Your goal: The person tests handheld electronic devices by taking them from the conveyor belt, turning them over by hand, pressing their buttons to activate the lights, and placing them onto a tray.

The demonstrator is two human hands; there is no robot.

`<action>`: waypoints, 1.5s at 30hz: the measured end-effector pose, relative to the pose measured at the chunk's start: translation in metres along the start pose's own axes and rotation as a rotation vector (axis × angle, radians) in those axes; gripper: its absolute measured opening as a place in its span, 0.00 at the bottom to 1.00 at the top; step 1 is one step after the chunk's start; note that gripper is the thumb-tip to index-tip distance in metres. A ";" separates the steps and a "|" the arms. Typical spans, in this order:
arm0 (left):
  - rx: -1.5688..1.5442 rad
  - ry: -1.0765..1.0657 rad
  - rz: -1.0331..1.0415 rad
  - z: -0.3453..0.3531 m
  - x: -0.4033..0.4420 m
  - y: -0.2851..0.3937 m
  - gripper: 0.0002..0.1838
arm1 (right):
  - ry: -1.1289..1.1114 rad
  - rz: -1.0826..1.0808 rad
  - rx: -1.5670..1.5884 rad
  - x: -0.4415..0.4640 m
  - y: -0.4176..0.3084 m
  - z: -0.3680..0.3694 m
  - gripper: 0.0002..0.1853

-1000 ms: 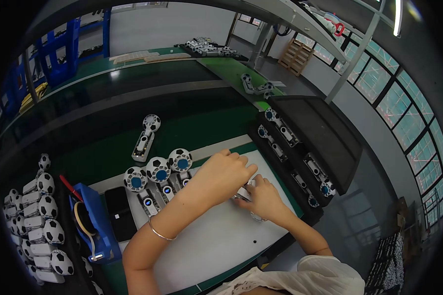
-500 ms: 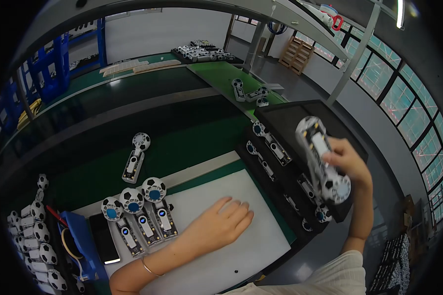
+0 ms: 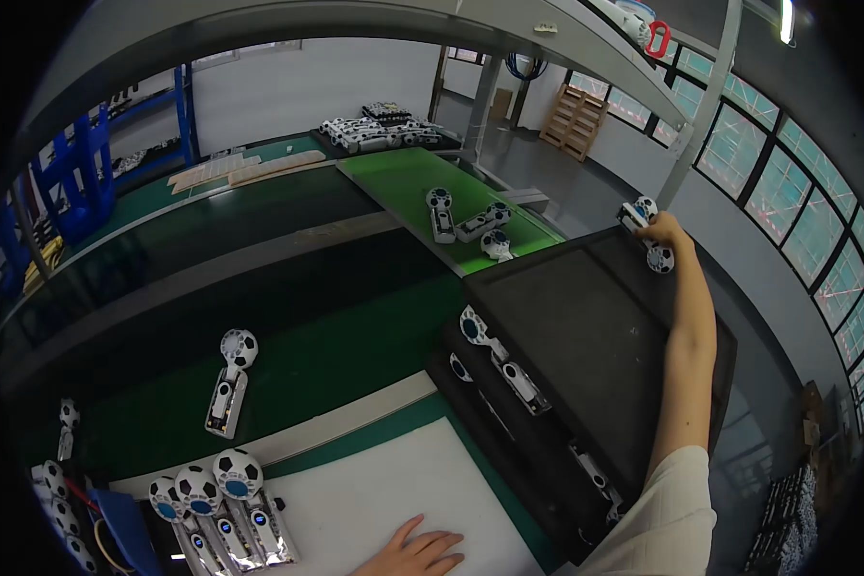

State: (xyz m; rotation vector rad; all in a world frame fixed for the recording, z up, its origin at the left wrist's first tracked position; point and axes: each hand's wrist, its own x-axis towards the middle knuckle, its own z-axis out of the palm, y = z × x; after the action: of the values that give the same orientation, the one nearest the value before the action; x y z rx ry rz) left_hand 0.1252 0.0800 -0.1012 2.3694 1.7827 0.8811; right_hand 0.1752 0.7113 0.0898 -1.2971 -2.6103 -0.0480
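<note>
My left hand [image 3: 415, 552] lies on the white mat [image 3: 384, 490] with its fingers spread, holding nothing. To its left, three white devices with round soccer-ball heads and lit blue displays [image 3: 230, 528] lie side by side. My right hand [image 3: 666, 232] reaches to the far corner of a black foam tray [image 3: 586, 336], its fingers closed around soccer-ball-headed devices [image 3: 634, 215]. One round head [image 3: 660, 259] shows below the hand and another above it. The fingers partly cover these devices, and I cannot tell whether they touch the tray.
Under the top tray, more devices [image 3: 523, 384] show between stacked layers. A single device [image 3: 228, 389] lies on the dark green belt [image 3: 336, 298]. Several sit on the bright green surface [image 3: 394, 178] behind. A blue holder [image 3: 125, 533] and a row of devices [image 3: 62, 514] are at the left.
My right hand has carried the devices away from me to the tray's far corner. The view has shifted, so the mat and my left hand appear lower.
</note>
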 end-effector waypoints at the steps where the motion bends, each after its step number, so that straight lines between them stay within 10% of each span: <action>1: -0.010 -0.003 0.008 0.005 0.004 -0.005 0.13 | -0.029 -0.008 0.012 -0.003 0.010 0.013 0.28; 9: -0.102 -0.075 0.048 0.031 0.010 -0.015 0.13 | -0.277 0.166 0.027 -0.013 0.012 0.003 0.31; 45: -0.113 -0.133 -0.015 0.031 -0.022 -0.005 0.15 | -0.064 0.092 -0.040 0.001 0.017 0.037 0.24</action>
State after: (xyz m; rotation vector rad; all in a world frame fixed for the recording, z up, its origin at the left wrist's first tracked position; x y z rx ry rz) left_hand 0.1316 0.0711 -0.1375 2.2846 1.6537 0.7796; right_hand 0.1808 0.7272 0.0524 -1.4539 -2.6109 -0.0446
